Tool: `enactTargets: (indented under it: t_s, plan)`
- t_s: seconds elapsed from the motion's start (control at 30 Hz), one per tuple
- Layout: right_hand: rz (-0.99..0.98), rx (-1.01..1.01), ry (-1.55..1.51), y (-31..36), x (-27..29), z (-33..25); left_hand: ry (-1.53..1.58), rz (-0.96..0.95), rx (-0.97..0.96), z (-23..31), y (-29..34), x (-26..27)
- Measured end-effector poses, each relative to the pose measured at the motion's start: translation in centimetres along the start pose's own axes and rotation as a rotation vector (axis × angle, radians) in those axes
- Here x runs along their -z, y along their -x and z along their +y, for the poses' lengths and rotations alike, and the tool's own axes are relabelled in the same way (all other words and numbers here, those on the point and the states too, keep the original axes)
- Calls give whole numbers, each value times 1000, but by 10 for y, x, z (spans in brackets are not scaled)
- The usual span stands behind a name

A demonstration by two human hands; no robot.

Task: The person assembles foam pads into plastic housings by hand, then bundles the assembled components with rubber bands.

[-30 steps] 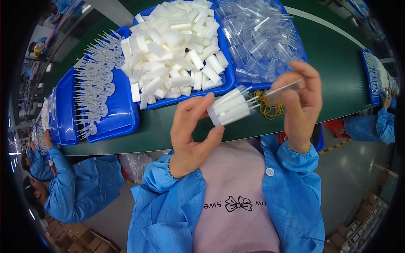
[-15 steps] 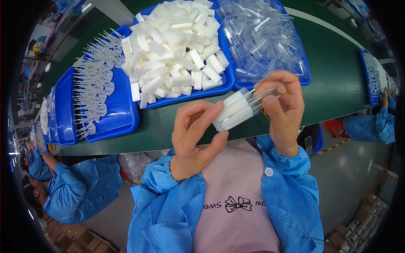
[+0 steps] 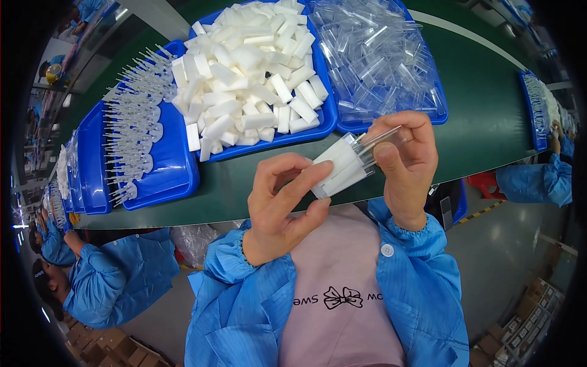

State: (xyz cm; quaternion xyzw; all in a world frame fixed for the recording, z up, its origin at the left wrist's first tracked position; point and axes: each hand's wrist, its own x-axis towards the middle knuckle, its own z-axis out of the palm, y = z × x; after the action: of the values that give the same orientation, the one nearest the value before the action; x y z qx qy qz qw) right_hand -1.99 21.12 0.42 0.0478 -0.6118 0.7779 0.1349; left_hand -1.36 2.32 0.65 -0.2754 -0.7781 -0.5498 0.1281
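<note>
My left hand (image 3: 284, 205) is closed around one end of a clear plastic holder with white foam blocks (image 3: 340, 164) inside, its thumb and fingers pressing on opposite sides. At the holder's other end, my right hand (image 3: 408, 162) pinches a slim clear plastic piece (image 3: 380, 140) between thumb and fingers. That piece meets the holder at a slant; how far it reaches inside is hard to tell. Both hands are in front of the belly, close to the near edge of the green table (image 3: 238, 199).
Beyond my hands, one blue tray (image 3: 330, 115) is heaped with white foam blocks (image 3: 244, 73), and another holds loose clear plastic pieces (image 3: 382, 55). To the left, rows of clear stemmed parts (image 3: 131, 131) lie on a blue tray (image 3: 174, 174). A co-worker in blue (image 3: 122, 275) sits left.
My right fingers have shifted slightly down and left along the clear piece. The holder has turned a little in my left hand, which keeps its hold.
</note>
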Motion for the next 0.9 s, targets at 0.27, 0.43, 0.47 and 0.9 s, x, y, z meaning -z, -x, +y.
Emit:
enactTargets:
  t_s: [0.27,0.43,0.47,0.9]
  plan:
    - [19,-68,-26,-4,-3,-1,14,-45,19,-2,0,3]
    - [-49,-82,124,0,1,-4,31,-43,51,-3,0,5]
    - [-48,-82,125,1,2,-3,32,-44,50,-3,0,5]
    - [11,-123,7,4,19,-6,94,127,167,-7,5,8]
